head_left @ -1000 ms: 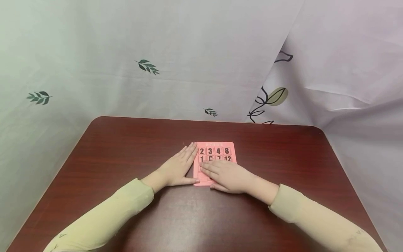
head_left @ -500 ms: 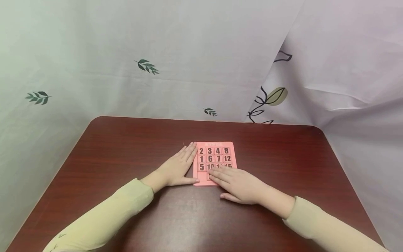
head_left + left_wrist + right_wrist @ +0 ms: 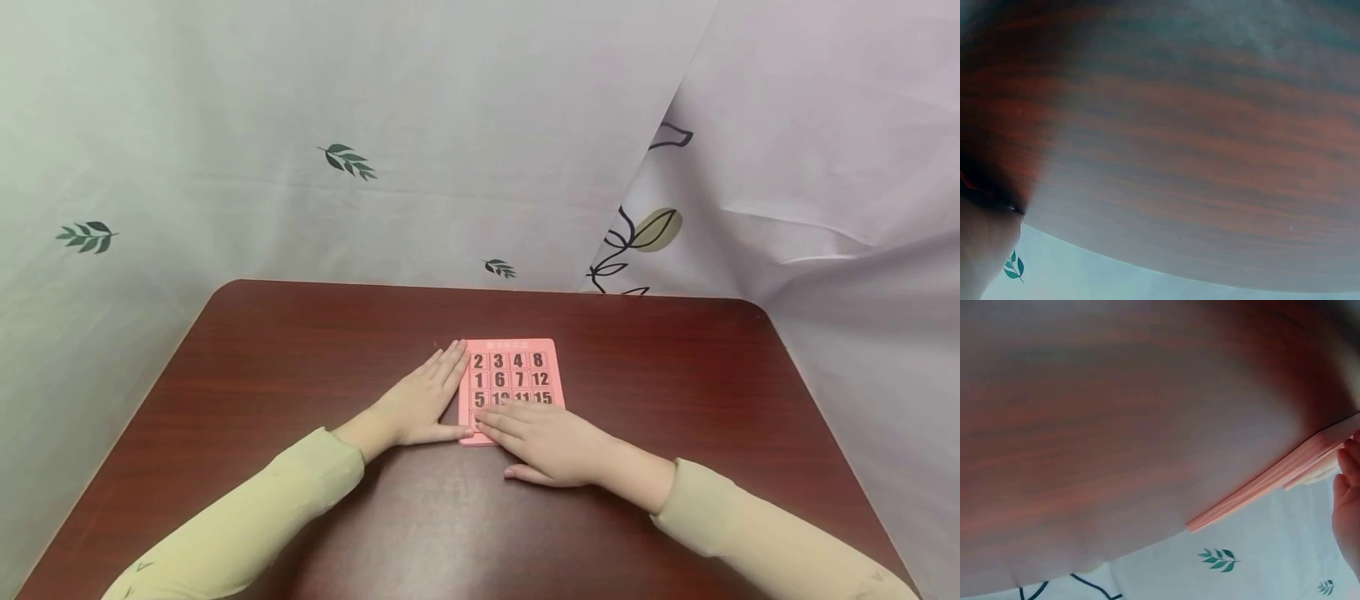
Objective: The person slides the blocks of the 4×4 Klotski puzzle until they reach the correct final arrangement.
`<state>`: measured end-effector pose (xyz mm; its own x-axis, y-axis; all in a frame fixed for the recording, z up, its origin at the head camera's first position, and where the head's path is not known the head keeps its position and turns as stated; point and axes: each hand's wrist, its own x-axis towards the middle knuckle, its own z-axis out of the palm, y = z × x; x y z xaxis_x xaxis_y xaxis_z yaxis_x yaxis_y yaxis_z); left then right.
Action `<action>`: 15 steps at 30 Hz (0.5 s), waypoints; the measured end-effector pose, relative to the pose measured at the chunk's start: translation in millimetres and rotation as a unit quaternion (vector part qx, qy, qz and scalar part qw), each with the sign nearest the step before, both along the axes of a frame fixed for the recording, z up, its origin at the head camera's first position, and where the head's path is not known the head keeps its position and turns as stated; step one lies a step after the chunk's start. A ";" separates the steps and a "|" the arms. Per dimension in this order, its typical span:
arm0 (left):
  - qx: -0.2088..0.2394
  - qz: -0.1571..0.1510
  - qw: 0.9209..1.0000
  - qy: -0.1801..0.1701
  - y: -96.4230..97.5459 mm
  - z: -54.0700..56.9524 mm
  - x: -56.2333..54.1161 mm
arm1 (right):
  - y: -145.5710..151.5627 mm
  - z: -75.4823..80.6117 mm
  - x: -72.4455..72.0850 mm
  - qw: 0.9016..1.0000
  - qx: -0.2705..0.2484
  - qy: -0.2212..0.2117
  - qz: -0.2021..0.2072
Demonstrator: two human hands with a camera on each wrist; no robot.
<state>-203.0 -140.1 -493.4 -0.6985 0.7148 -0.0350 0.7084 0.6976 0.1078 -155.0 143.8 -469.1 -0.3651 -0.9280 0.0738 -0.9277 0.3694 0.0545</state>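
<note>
A pink number slide puzzle lies flat on the table, its upper tile rows reading 2 3 4 8 and 1 6 7 12. The third row shows 5, 10, 11 and 15, partly covered from below. My left hand lies along the left edge with straight fingers, its thumb at the lower left corner. Over the bottom row, my right hand rests its extended fingertips on the bottom-left tile and hides the rest of that row. In the right wrist view, the puzzle's side edge runs toward the fingers.
The dark red wooden table has rounded far corners. Behind it hangs a pale curtain with leaf prints, and a second fold of cloth drapes at the right.
My right hand first drew back toward the lower right, baring the third row and a gap at bottom left. It then slid left, and a tile now fills that gap. The left hand stayed still.
</note>
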 end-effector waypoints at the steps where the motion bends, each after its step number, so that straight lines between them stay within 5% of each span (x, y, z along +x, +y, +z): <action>1: 0.001 0.000 1.000 0.000 0.2 0.2 0.0 | -1.5 0.5 -0.2 1.000 0.001 -0.002 0.000; 15: -0.002 0.003 1.000 0.007 0.9 -0.4 -0.8 | 51.6 0.1 3.8 0.999 -0.036 0.002 -0.022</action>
<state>-203.8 -139.2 -493.7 -0.7028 0.7108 -0.0285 0.7059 0.7018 0.0957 -151.2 195.4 -468.9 -0.4054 -0.9032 0.1409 -0.9101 0.4132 0.0301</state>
